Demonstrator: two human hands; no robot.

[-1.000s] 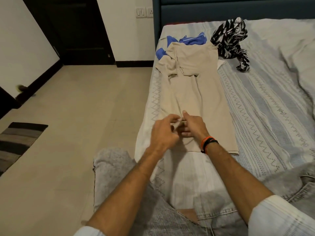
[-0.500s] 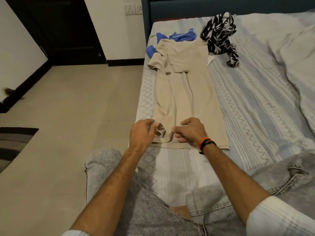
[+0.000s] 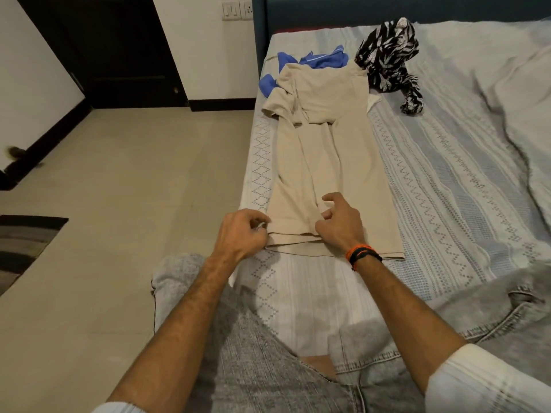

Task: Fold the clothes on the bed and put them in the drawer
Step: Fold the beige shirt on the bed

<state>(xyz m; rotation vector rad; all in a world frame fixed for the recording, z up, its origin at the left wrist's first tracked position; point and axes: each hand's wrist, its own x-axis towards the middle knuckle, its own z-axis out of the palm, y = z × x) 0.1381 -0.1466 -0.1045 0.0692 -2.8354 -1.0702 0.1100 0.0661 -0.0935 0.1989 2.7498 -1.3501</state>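
A beige garment (image 3: 325, 162) lies flat and lengthwise along the left edge of the bed (image 3: 447, 180), its hem toward me. My left hand (image 3: 243, 232) is at the hem's left corner, with curled fingers pinching the fabric edge. My right hand (image 3: 341, 223) rests on the hem's middle with its fingers loosely bent and lifted, gripping nothing. A blue garment (image 3: 316, 59) pokes out from under the beige one's far end. A crumpled black-and-white patterned garment (image 3: 387, 55) lies beside it near the headboard. No drawer is in view.
I sit on the bed's near end, my knees in grey jeans (image 3: 238, 353). A rumpled grey blanket (image 3: 518, 93) covers the bed's right side. Tiled floor (image 3: 119, 204) lies to the left, with a striped rug (image 3: 24, 242) and a dark doorway (image 3: 119, 49).
My hands moved apart along the hem. The left drew the folded edge out to the left corner, flattening the garment; the right let go and opened on the cloth.
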